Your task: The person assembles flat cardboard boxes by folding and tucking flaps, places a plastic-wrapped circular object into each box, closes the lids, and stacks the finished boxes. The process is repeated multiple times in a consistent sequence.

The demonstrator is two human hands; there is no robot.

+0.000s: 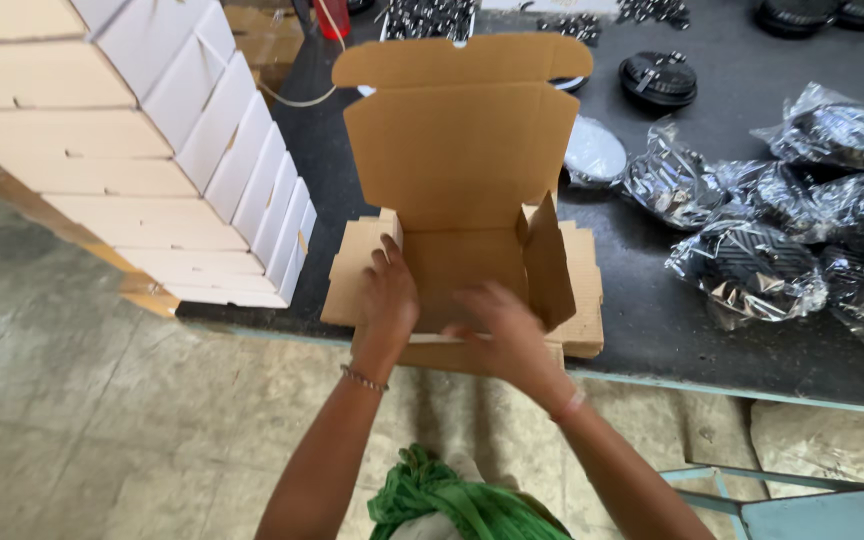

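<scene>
A: Nearest you, a green cloth [452, 500] bunched at your waist, and both forearms reach up to the counter [652, 340] edge.

B: Your left hand [387, 300] lies flat inside the brown cardboard box [457, 160], fingers spread on its left wall, a thin bracelet [364, 378] on that wrist. That grip is loose, pressing rather than closed on anything.

A: Your right hand [502, 335] is blurred over the front wall. I cannot tell whether that grip is closed on the cardboard.

B: The box sits at the counter's near edge, lid flap standing upright, right side flap tilted inward.

A: Further left, a stack of white folded boxes [172, 150]. To the right, shiny plastic bags of dark parts [802, 240]; beyond them, black round discs [658, 78].
</scene>
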